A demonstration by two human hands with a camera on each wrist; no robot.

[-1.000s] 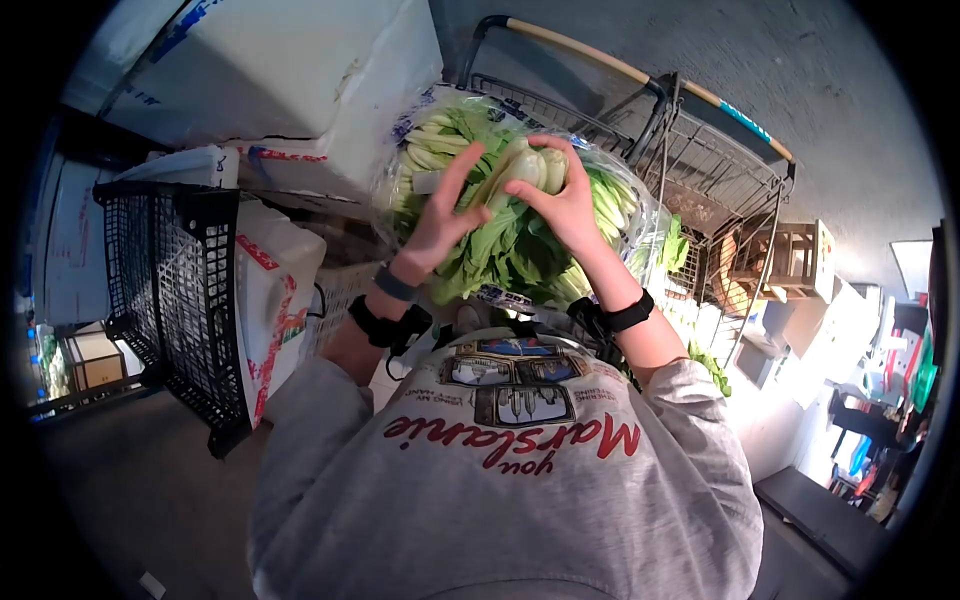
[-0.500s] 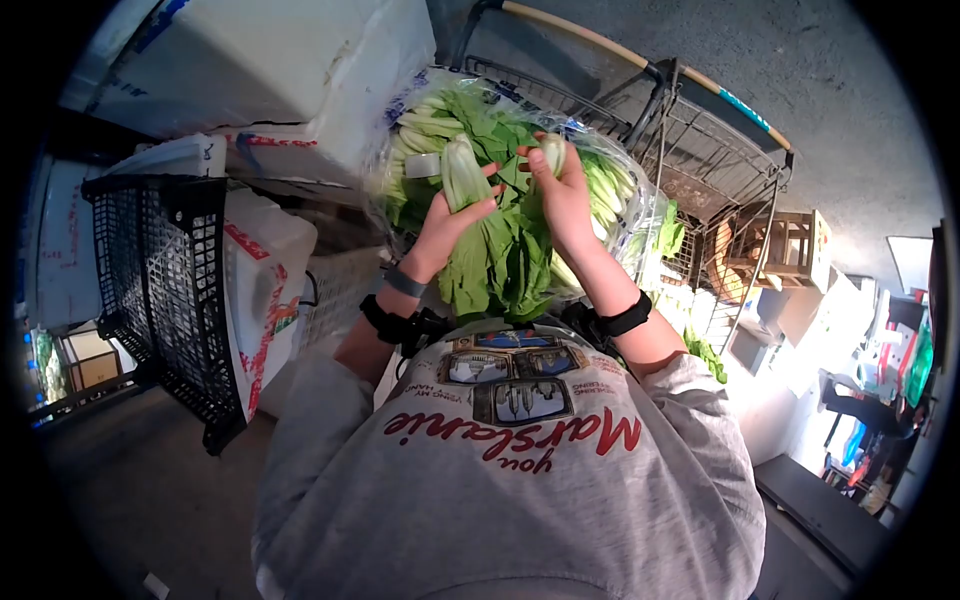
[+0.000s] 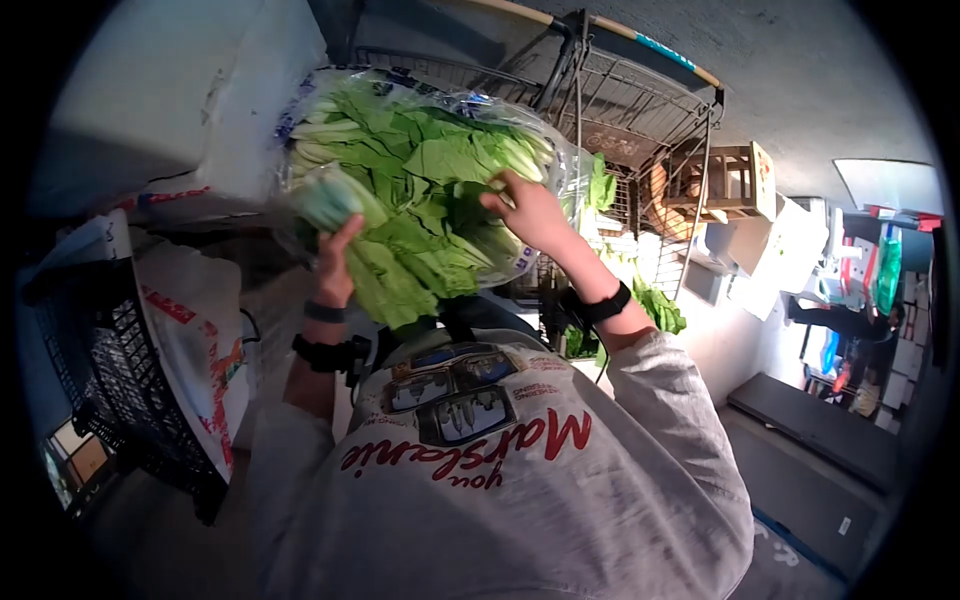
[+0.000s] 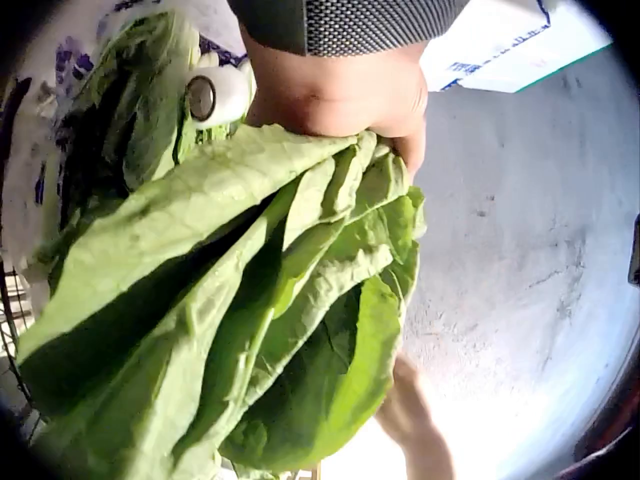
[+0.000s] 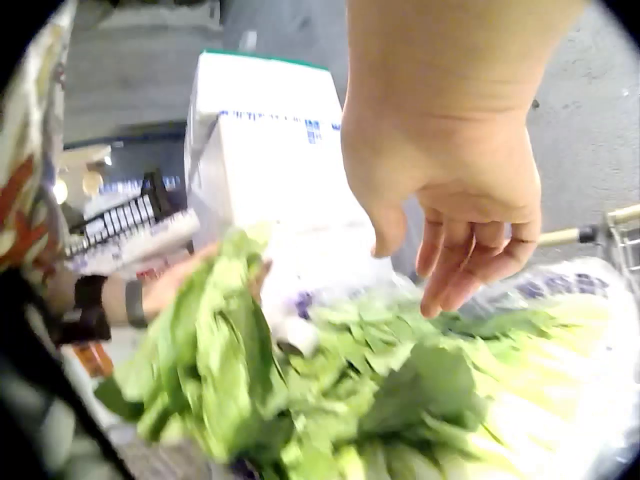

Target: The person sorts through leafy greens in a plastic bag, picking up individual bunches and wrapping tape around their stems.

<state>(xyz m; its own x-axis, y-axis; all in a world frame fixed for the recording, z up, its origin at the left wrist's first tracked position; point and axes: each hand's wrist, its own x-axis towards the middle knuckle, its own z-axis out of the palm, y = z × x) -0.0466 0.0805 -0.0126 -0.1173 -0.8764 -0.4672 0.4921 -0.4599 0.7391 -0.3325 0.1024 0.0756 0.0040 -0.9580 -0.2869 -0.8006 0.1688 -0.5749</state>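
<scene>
A bunch of leafy greens (image 3: 392, 265) with thick pale stalks is gripped in my left hand (image 3: 335, 265), on the near left of the pile. In the left wrist view its broad leaves (image 4: 230, 310) fan out below the hand and hide the fingers. My right hand (image 3: 535, 215) hovers over the right part of the pile with loosely bent fingers and nothing in them. Under both hands, more greens (image 3: 390, 135) lie heaped on clear printed plastic (image 3: 480, 100), stalks toward the sides. A small white roll (image 4: 215, 95) sits on the pile beside the left wrist.
Behind the pile stands a wire cart (image 3: 640, 90). White foam boxes (image 3: 170, 110) are stacked at the left, with a black plastic crate (image 3: 120, 360) nearer me. A wooden crate (image 3: 725, 185) and loose greens (image 3: 655, 310) are at the right.
Both hands held pale-stalked greens over the middle of the pile. The left hand has carried its bunch left, while the right has let go and moved apart. The head view has turned.
</scene>
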